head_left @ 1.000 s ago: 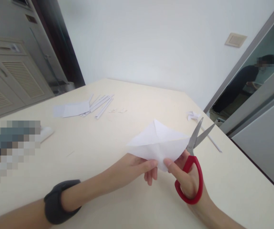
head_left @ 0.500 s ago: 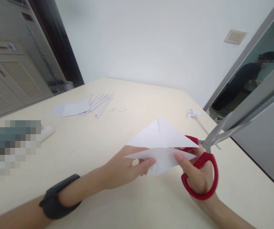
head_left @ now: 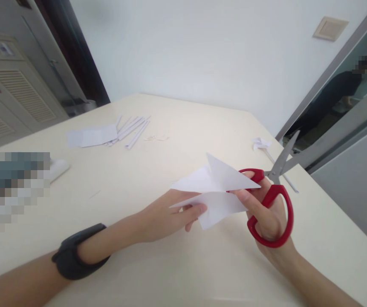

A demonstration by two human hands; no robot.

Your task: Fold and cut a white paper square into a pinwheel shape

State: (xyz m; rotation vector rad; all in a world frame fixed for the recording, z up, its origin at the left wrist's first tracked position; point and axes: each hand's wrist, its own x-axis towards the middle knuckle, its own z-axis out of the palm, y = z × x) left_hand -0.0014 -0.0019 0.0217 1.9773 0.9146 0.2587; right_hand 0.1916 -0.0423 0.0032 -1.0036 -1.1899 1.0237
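At the far left a pixelated block covers part of the cream table [head_left: 113, 264], and just beside it lies a small white object [head_left: 58, 167] too blurred to name. A black wristband [head_left: 76, 250] circles the person's left forearm, which reaches in from the lower left. Farther back on the table, well apart from the hands, a flat sheet of white paper [head_left: 89, 137] lies touching a bundle of rolled paper sticks [head_left: 132, 131], with a few paper scraps [head_left: 157, 138] just beside them.

The left hand [head_left: 167, 213] is held just above the table near its middle, thumb and fingers pinching the left edge of a folded white paper [head_left: 217, 192]. The paper is held in the air between the two hands, its upper flap standing up in a point and its lower layer hanging below. The right hand [head_left: 266, 213] pinches the paper's right corner with its fingertips while its fingers are threaded through the red handles of a pair of scissors [head_left: 271, 200], whose blades point up and to the right, slightly parted. Near the table's right edge lies a small paper pinwheel [head_left: 261, 144] on a stick. In the doorway beyond, another person [head_left: 336, 96] in dark clothing stands bent forward.
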